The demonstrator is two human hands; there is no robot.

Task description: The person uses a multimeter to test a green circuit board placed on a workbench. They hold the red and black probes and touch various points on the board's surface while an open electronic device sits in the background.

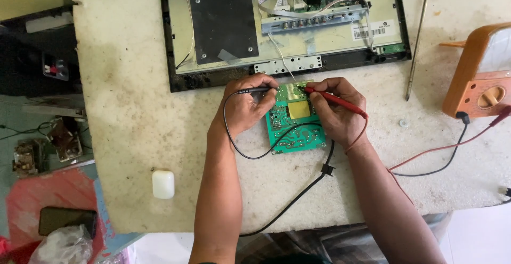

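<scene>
Electronics repair workshop: opened monitor (pixel 287 24) lying on stained workbench (pixel 133 109), orange multimeter (pixel 479 77) sitting right of it.

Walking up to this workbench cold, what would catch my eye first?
Most likely the bright green circuit board at the centre of the table, with the left hand pressing a black probe and the right hand a red probe onto its top edge. Behind lies an opened flat screen; an orange meter sits at the right.

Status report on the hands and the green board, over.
Left hand holds black probe, right hand red probe. Both tips on green circuit board. Nothing blocking.
</scene>
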